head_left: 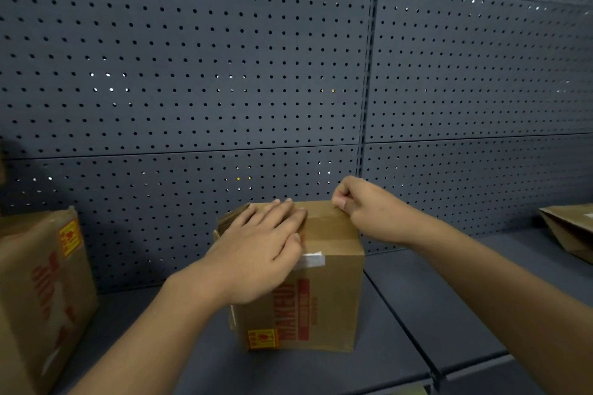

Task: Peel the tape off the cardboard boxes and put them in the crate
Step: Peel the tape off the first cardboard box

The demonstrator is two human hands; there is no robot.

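the cardboard box point(324, 282) stands upright on the dark shelf point(433, 308), directly in front of you and between your two arms. your left hand point(260, 253) lies flat on the left half of its top, fingers straight and pressing down, fingertips reaching the centre seam. your right hand point(362, 205) is at the far right edge of the top, fingers curled in a pinch; it appears to grip the end of the tape point(317, 218), though the tape itself is hard to make out there. the tape strip runs front to back along the seam, with a loose whitish end point(313, 260) hanging over the near face. judgement: the peel should travel along that axis toward you, right hand pulling, left hand bracing. two other boxes sit at far left point(41, 292) and far right point(571, 231). no crate is in view.
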